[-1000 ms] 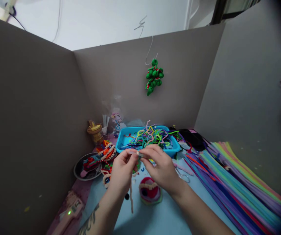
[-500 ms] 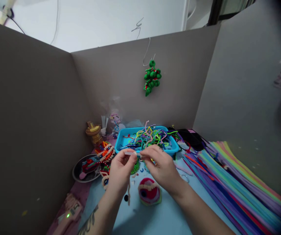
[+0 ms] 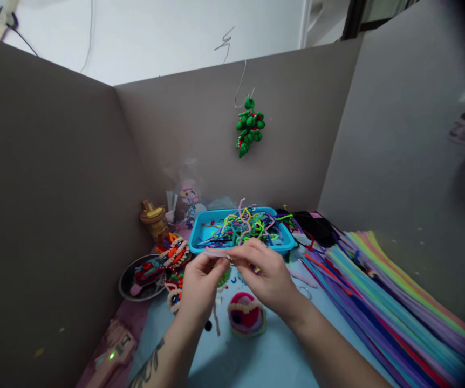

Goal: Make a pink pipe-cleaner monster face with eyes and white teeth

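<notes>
My left hand is closed in a pinch, thumb against fingers, on a small pale, slightly see-through strip. The fingertips of my right hand pinch at the strip's right end and meet the left fingertips. Beneath the left hand dangles a thin beige pipe cleaner; its upper end is hidden. Just below both hands, a round fuzzy pipe-cleaner piece in pink, red and purple, with a beige band, rests on the blue mat. A small black disc lies left of it.
Behind the hands stands a blue tray of pipe-cleaner offcuts. Long pipe cleaners fan out on the right. At left are a metal bowl, a lidded cup and a pink glue gun with a green light. A green ornament hangs ahead.
The right fingers have moved left over the strip, closing the gap to the left hand. The dangling beige pipe cleaner has swung slightly right. The whole view has shifted a little.
</notes>
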### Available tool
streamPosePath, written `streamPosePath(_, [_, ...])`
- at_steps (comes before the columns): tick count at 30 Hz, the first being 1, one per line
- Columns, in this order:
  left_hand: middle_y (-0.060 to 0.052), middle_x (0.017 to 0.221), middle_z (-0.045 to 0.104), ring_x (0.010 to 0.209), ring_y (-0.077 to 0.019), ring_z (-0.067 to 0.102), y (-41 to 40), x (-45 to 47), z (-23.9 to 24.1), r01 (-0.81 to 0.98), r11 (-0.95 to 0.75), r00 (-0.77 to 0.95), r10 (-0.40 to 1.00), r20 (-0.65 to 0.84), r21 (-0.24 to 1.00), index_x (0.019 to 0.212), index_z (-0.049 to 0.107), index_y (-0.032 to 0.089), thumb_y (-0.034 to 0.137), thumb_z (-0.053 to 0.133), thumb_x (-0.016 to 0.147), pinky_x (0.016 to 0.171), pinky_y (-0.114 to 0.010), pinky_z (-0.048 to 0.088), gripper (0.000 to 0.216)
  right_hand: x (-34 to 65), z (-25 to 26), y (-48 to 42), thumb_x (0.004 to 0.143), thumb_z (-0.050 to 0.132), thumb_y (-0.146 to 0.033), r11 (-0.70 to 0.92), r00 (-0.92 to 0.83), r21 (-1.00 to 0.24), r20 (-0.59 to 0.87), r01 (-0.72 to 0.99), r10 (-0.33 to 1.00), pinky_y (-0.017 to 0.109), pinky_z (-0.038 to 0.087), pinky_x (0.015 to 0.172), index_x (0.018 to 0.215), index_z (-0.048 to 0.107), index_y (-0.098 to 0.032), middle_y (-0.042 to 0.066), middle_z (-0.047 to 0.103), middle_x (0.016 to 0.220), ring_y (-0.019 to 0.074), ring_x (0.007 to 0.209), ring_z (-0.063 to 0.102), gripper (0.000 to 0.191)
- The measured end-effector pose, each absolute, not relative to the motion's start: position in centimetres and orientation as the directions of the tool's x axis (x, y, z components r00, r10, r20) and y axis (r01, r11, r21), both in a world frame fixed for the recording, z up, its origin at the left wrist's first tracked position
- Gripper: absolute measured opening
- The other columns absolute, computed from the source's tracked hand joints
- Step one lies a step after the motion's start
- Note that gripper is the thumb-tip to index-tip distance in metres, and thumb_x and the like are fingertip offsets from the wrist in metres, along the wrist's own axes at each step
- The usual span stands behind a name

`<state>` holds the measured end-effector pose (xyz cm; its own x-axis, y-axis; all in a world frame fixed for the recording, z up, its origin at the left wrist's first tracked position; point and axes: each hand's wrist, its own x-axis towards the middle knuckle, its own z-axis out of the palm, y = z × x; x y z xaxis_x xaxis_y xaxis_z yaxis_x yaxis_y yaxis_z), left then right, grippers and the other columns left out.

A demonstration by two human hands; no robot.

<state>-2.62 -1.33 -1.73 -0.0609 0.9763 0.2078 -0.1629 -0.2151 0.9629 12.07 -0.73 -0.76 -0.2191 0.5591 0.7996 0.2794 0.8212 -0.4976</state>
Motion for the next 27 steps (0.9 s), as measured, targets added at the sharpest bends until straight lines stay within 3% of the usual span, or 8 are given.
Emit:
streamPosePath(5, [0.0,0.065,0.062,0.056,-0.0082,0.049,-1.4,-2.5,-2.1,-0.182,-0.175,-0.046,0.984,0.17,0.968,0.082,0.069,0.014,0.032,0.074,0.069,0.054,-0.019,0.039,0.023,12.2,-1.2,-0.7,0.085,0.046,-0.007,0.822,-0.256,-0.345,0.833,0.453,0.491,0.026,0.049,0.065,0.105,0.066,-0.021,0.006,0.06,0.081,0.0154,0.073,0.059,0.031])
streamPosePath(9, [0.001,0.062,0.059,0.053,-0.0075,0.047,-1.3,-2.2,-2.3,-0.177,-0.157,-0.08,0.986,0.145,0.972,0.081,0.067,0.013,0.035,0.072,0.071,0.051,-0.019,0.037,0.025,11.9,-1.6,-0.7,0.086,0.046,-0.007,0.836,-0.256,-0.278,0.865,0.473,0.432,0.028,0.05,0.066,0.104,0.066,-0.021,0.007,0.062,0.082,0.0163,0.074,0.06,0.03])
streamPosePath(14, [0.0,0.068,0.063,0.06,-0.0108,0.053,-1.6,-1.9,-2.1,-0.129,-0.228,-0.129,0.969,0.212,0.965,0.081,0.066,0.015,0.034,0.068,0.074,0.057,-0.021,0.041,0.021,11.5,-1.9,-0.6,0.087,0.048,-0.01,0.822,-0.171,-0.401,0.85,0.405,0.499,0.026,0.05,0.067,0.1,0.065,-0.021,0.005,0.063,0.082,0.0144,0.075,0.06,0.024])
streamPosePath(18, [-0.002,0.075,0.064,0.072,-0.0145,0.058,-2.1,-2.2,-1.6,-0.003,-0.357,-0.168,0.921,0.351,0.934,0.073,0.066,0.017,0.027,0.067,0.075,0.067,-0.023,0.044,0.01,11.4,-1.6,-1.0,0.084,0.053,-0.011,0.801,-0.14,-0.472,0.824,0.368,0.55,0.025,0.05,0.067,0.098,0.062,-0.021,0.003,0.064,0.081,0.0139,0.073,0.061,0.018])
streamPosePath(22, [-0.002,0.073,0.062,0.071,-0.0156,0.057,-2.3,-2.6,-1.2,0.12,-0.452,-0.197,0.862,0.467,0.884,0.069,0.067,0.018,0.023,0.066,0.075,0.066,-0.023,0.044,0.007,11.4,-0.9,-1.5,0.082,0.055,-0.012,0.791,-0.166,-0.524,0.791,0.315,0.589,0.026,0.05,0.067,0.095,0.061,-0.021,0.002,0.064,0.078,0.0138,0.071,0.06,0.017])
streamPosePath(27, [-0.004,0.076,0.066,0.074,-0.017,0.059,-2.0,-3.0,-1.2,0.152,-0.454,-0.175,0.862,0.476,0.878,0.07,0.069,0.018,0.022,0.069,0.072,0.069,-0.025,0.046,0.004,11.7,0.0,-1.6,0.083,0.057,-0.013,0.797,-0.189,-0.556,0.778,0.235,0.599,0.026,0.051,0.068,0.1,0.065,-0.02,0.005,0.066,0.085,0.0151,0.078,0.061,0.02])
